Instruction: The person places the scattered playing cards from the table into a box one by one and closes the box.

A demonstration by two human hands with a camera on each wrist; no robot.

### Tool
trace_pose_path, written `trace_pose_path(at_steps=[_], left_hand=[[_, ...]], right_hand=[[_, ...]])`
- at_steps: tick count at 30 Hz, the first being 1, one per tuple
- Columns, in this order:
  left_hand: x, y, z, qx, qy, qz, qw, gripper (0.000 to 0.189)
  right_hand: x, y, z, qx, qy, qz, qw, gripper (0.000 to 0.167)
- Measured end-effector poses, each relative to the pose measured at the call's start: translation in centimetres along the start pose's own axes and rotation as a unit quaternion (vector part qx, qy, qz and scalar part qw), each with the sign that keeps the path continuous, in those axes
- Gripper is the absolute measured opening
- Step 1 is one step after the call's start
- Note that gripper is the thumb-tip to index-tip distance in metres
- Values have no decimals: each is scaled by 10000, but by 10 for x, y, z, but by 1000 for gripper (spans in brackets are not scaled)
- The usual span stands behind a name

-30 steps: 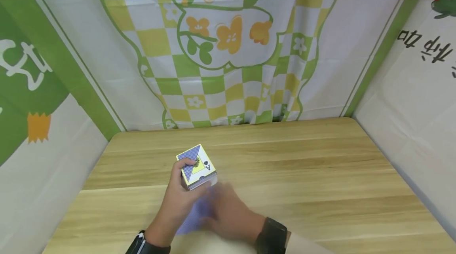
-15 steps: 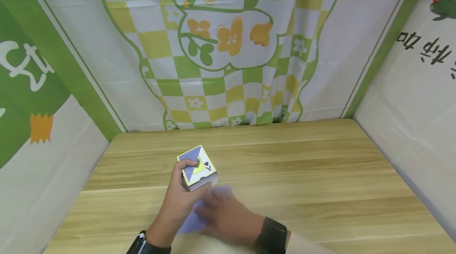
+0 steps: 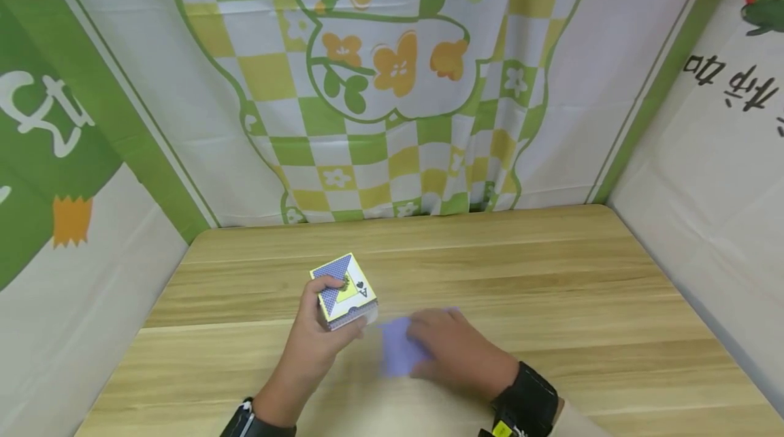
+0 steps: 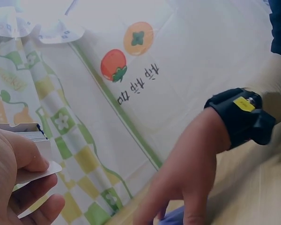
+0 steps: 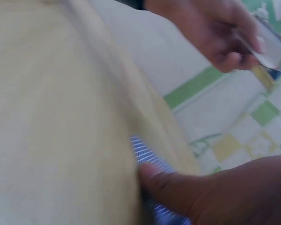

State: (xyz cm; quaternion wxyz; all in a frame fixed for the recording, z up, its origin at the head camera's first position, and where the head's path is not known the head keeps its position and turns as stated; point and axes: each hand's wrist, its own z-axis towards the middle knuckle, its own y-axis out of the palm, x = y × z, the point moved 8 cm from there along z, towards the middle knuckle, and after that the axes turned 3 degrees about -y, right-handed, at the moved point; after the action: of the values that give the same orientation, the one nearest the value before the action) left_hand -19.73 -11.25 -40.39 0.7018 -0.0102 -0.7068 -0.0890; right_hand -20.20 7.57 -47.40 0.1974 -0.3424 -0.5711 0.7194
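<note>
The person's left grip (image 3: 320, 321) is closed about a playing-card box (image 3: 356, 293): one digit bends across its printed face and others press along the near end. It holds the box tilted above the bench, with an ace of spades, a blue checked panel and a yellow border showing. At the end facing the right grip the box gapes; from the left wrist you can see the white edges of cards (image 4: 35, 136) inside, and a pale flap (image 4: 55, 167) sticks out just below a fingertip.

The right grip (image 3: 456, 352) is low over the bench, thumb and fingers bent around a thin blue-violet piece (image 3: 399, 355). The thumb bears on it, the fingers reach over its far side, and part of it sticks out towards the left grip. Up close it has a fine white pattern, though it is too blurred for me to say whether it is cards or cloth.

Behind the right grip a black wristband (image 3: 527, 399) goes round the wrist, with a yellow patch on it and a pale sleeve (image 3: 578, 423) past that. Beneath both grips spreads the wood-grain bench (image 3: 539, 287). Beyond them, at the far edge, hangs a green-and-yellow checked curtain (image 3: 388, 151) with orange flowers.
</note>
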Motion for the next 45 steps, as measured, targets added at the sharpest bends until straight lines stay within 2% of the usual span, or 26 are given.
trace_pose_path(at_steps=[9, 17, 23, 30, 39, 42, 45], left_hand=[[-6, 2, 0, -15, -139, 30, 9999, 67], [-9, 4, 0, 8, -196, 88, 9998, 66], [-9, 4, 0, -12, -262, 199, 9995, 65], [-11, 4, 0, -8, -294, 270, 9992, 66], [-13, 5, 0, 3, -323, 304, 9990, 65], [-13, 5, 0, -26, -332, 325, 9989, 65], [-14, 6, 0, -41, -332, 306, 9990, 65]], right_hand=[[22, -19, -12, -821, 744, 602, 9920, 74], [24, -20, -16, -896, 832, 726, 9898, 84], [23, -20, -15, -948, 929, 916, 9869, 85], [23, -20, -12, -862, 873, 946, 9879, 86], [26, -18, -5, -477, 749, 741, 9933, 89], [26, -21, -3, -206, 723, 561, 9956, 79], [26, -27, -2, 110, 738, 553, 9957, 62]])
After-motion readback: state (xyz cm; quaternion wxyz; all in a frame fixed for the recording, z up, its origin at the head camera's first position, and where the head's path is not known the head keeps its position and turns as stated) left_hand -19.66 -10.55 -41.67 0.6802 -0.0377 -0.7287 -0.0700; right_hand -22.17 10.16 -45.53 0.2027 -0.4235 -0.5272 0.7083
